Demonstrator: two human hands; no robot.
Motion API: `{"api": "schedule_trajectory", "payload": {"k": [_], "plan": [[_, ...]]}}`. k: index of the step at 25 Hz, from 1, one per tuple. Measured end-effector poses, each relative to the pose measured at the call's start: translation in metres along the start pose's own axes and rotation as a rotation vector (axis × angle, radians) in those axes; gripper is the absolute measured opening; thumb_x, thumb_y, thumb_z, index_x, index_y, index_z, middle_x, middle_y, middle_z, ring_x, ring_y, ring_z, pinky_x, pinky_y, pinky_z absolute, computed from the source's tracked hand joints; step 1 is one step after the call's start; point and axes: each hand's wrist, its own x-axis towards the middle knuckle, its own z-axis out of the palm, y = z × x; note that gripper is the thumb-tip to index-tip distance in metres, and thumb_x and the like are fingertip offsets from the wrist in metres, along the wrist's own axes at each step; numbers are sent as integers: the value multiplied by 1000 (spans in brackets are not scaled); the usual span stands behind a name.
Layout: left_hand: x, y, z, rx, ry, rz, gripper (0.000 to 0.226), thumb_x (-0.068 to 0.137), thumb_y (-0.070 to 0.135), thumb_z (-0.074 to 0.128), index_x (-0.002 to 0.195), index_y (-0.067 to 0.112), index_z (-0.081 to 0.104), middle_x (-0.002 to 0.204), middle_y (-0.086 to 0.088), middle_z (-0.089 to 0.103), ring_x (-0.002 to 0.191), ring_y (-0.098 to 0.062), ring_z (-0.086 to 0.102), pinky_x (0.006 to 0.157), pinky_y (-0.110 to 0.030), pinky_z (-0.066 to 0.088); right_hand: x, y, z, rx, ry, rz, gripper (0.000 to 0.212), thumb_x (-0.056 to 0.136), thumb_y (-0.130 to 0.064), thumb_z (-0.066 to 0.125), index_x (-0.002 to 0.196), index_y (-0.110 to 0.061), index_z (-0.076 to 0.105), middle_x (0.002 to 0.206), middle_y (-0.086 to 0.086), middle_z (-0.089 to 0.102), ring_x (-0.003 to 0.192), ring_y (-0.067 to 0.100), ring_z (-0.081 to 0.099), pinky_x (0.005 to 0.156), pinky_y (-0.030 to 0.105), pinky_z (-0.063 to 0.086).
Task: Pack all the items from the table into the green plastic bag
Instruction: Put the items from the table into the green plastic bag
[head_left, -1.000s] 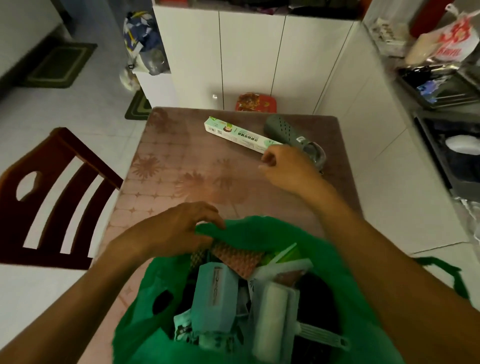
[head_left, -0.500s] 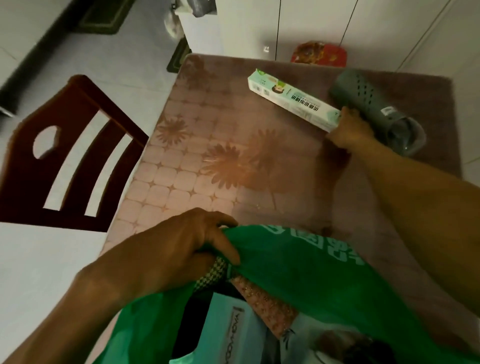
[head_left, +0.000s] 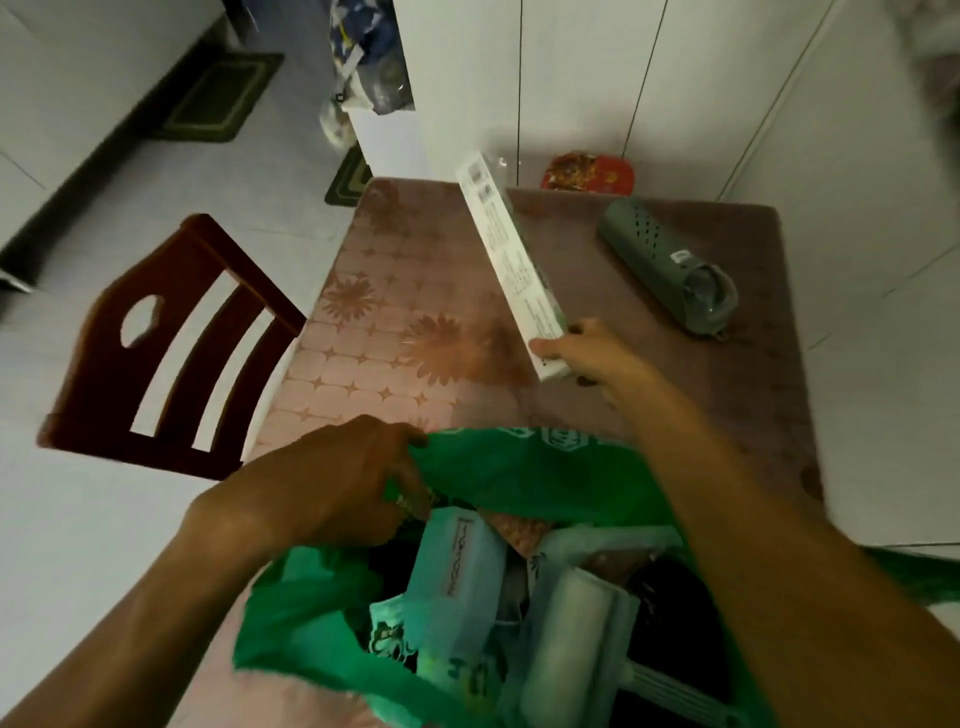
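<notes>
The green plastic bag stands open at the near edge of the table, with several packed items inside, among them a pale box and a white roller. My left hand grips the bag's left rim. My right hand holds one end of a long white-green box, lifted off the table and tilted up and away from me. A grey-green perforated cylinder lies on the table at the far right, apart from both hands.
A dark wooden chair stands at the table's left side. White cabinets rise behind the table, with a red packet on the floor at their foot. Floor mats lie at the far left.
My right hand has taken hold of the long box and raised it off the table, swinging it upright and toward the bag. The left hand stays on the bag's rim.
</notes>
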Motion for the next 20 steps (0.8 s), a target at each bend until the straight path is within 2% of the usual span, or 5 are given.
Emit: {"api": "schedule_trajectory", "payload": {"k": [2, 7, 14, 17, 20], "plan": [[-16, -10, 14, 237, -57, -137, 59, 80, 38, 61, 136, 35, 41, 145, 6, 33, 122, -21, 42, 88, -31, 47, -55, -10, 4, 96, -46, -105, 52, 78, -17, 77, 123, -10, 52, 124, 6, 63, 91, 14, 64, 59, 22, 51], [-55, 4, 15, 64, 28, -28, 75, 86, 18, 60, 146, 30, 16, 144, 0, 37, 108, -17, 49, 83, -28, 48, -158, -36, 41, 149, -178, -346, 61, 73, -11, 79, 124, -24, 46, 114, -5, 62, 106, 16, 61, 80, 34, 55], [-64, -26, 24, -300, 184, 150, 74, 81, -8, 51, 144, 26, 29, 136, 5, 45, 108, -12, 52, 82, -23, 48, -216, 0, 50, 113, -148, -431, 46, 74, 0, 77, 101, -33, 59, 103, -16, 66, 102, 11, 65, 81, 28, 57], [-60, -29, 21, -642, 212, 219, 68, 77, -18, 44, 132, 21, 46, 110, 7, 61, 78, 3, 63, 58, -12, 48, -224, 9, 29, 22, -64, -425, 55, 75, -4, 78, 107, -38, 50, 109, -15, 61, 100, 6, 61, 91, 36, 52], [-54, -21, 18, -691, 177, 221, 67, 76, -19, 43, 129, 22, 49, 114, 5, 61, 85, 2, 63, 58, -12, 49, -215, 19, 14, -298, -57, -456, 74, 73, -15, 81, 133, -33, 41, 128, -12, 52, 116, 11, 54, 98, 37, 48]]}}
